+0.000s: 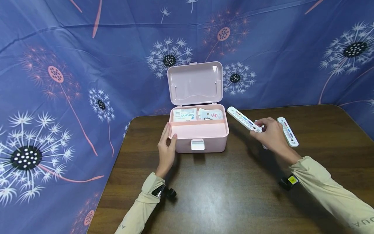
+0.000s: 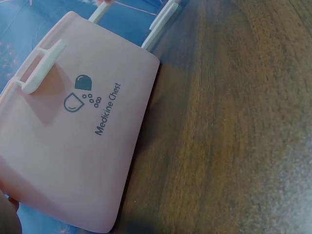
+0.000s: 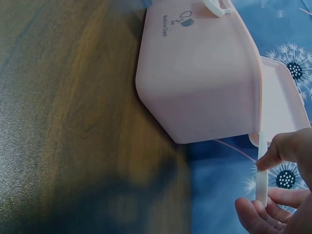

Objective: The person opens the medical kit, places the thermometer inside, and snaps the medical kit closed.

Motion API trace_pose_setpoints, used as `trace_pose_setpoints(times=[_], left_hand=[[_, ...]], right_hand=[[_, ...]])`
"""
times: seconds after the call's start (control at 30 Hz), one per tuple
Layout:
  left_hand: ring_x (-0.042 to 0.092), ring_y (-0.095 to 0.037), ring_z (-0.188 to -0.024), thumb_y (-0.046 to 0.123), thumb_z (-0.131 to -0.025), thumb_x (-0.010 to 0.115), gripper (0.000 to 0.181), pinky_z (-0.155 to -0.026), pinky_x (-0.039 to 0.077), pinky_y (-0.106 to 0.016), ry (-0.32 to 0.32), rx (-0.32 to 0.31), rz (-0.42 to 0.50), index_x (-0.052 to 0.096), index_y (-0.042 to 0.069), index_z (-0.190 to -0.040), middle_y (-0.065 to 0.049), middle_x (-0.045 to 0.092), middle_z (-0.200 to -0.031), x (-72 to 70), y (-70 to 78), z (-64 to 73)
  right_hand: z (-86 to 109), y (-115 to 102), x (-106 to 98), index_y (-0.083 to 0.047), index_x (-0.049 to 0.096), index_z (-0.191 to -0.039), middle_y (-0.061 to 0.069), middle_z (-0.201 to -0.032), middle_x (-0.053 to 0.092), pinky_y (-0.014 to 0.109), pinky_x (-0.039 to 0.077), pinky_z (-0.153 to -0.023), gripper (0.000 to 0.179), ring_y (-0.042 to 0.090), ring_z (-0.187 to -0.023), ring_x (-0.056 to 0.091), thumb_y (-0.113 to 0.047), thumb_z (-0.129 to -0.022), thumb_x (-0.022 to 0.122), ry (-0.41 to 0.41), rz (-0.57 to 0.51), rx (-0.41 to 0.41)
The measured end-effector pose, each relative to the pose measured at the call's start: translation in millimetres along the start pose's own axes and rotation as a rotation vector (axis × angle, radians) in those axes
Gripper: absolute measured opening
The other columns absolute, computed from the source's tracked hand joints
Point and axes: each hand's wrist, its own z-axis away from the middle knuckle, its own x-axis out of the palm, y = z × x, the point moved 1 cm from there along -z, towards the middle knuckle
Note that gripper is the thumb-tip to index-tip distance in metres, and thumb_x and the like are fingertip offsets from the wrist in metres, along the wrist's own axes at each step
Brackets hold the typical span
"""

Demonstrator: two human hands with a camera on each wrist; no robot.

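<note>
A pink medicine chest [image 1: 201, 144] stands with its lid [image 1: 195, 84] raised. My left hand [image 1: 167, 151] rests against its left front corner, fingers straight along the side and thumb at the front. To the right of the chest, my right hand [image 1: 271, 135] pinches one end of a white thermometer [image 1: 242, 118] printed with a scale. The far end of this thermometer points up and left toward the chest's right rim. In the right wrist view the thermometer [image 3: 262, 183] shows edge-on between thumb and fingers. Another thermometer [image 1: 287, 131] lies on the table beyond the right hand.
Inside the chest's rear compartments sit a packet marked Surgical [image 1: 185, 114] and other white packets [image 1: 210, 114]. Beneath the right hand, part of a white item [image 1: 265, 147] shows. A dandelion-patterned blue cloth [image 1: 117, 39] hangs behind the wooden table [image 1: 204, 195].
</note>
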Motion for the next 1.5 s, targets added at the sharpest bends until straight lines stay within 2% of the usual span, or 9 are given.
trace_pose_setpoints(times=[0.27, 0.47, 0.6, 1.0, 1.2, 1.5], left_hand=[[0.034, -0.030, -0.135, 0.002, -0.094, 0.054, 0.047, -0.108, 0.030, -0.038, 0.003, 0.003, -0.004, 0.039, -0.010, -0.138, -0.016, 0.037, -0.146, -1.2, 0.5, -0.6], [0.035, -0.031, -0.135, 0.002, -0.094, 0.055, 0.047, -0.108, 0.031, -0.038, 0.006, 0.005, 0.003, 0.040, -0.010, -0.137, -0.017, 0.037, -0.146, -0.4, -0.6, -0.4], [0.035, -0.031, -0.135, 0.001, -0.094, 0.055, 0.047, -0.108, 0.030, -0.037, 0.011, 0.005, 0.016, 0.040, -0.011, -0.137, -0.018, 0.038, -0.145, -0.2, -1.2, -0.3], [0.035, -0.032, -0.135, 0.000, -0.093, 0.055, 0.047, -0.108, 0.029, -0.037, 0.013, 0.009, 0.026, 0.040, -0.012, -0.136, -0.019, 0.038, -0.145, -0.9, -0.5, 0.5], [0.034, -0.030, -0.135, 0.001, -0.094, 0.055, 0.047, -0.108, 0.030, -0.036, 0.008, 0.003, 0.018, 0.040, -0.011, -0.137, -0.017, 0.038, -0.145, -0.7, -0.1, 0.7], [0.035, -0.031, -0.135, 0.001, -0.094, 0.055, 0.047, -0.109, 0.029, -0.034, 0.011, 0.012, 0.009, 0.040, -0.011, -0.137, -0.017, 0.038, -0.145, -1.3, 0.0, 0.9]], right_hand=[[-3.1, -5.5, -0.5, 0.001, 0.070, -0.089, 0.016, -0.081, 0.061, 0.025, 0.036, -0.054, 0.027, 0.023, -0.063, 0.053, -0.012, -0.067, 0.076, -0.004, 0.011, -0.006], [-4.1, -10.4, -0.7, 0.000, 0.070, -0.090, 0.015, -0.083, 0.061, 0.021, 0.036, -0.051, 0.027, 0.013, -0.060, 0.050, -0.013, -0.067, 0.076, -0.025, 0.004, 0.007], [-4.9, -13.9, 0.0, 0.000, 0.071, -0.090, 0.013, -0.081, 0.060, 0.021, 0.036, -0.051, 0.026, 0.012, -0.060, 0.050, -0.012, -0.067, 0.076, -0.029, -0.002, -0.004], [-9.5, -21.4, 0.6, -0.001, 0.072, -0.091, 0.012, -0.081, 0.061, 0.021, 0.037, -0.050, 0.027, 0.020, -0.062, 0.054, -0.011, -0.067, 0.076, -0.043, -0.011, -0.031], [-10.7, -25.0, 2.2, 0.001, 0.071, -0.092, 0.014, -0.082, 0.061, 0.021, 0.036, -0.052, 0.027, 0.024, -0.064, 0.055, -0.009, -0.067, 0.075, -0.046, -0.042, -0.054], [-13.0, -33.6, 8.6, 0.002, 0.071, -0.093, 0.013, -0.081, 0.059, 0.018, 0.036, -0.054, 0.027, 0.025, -0.066, 0.055, -0.005, -0.067, 0.075, -0.064, -0.098, -0.079]])
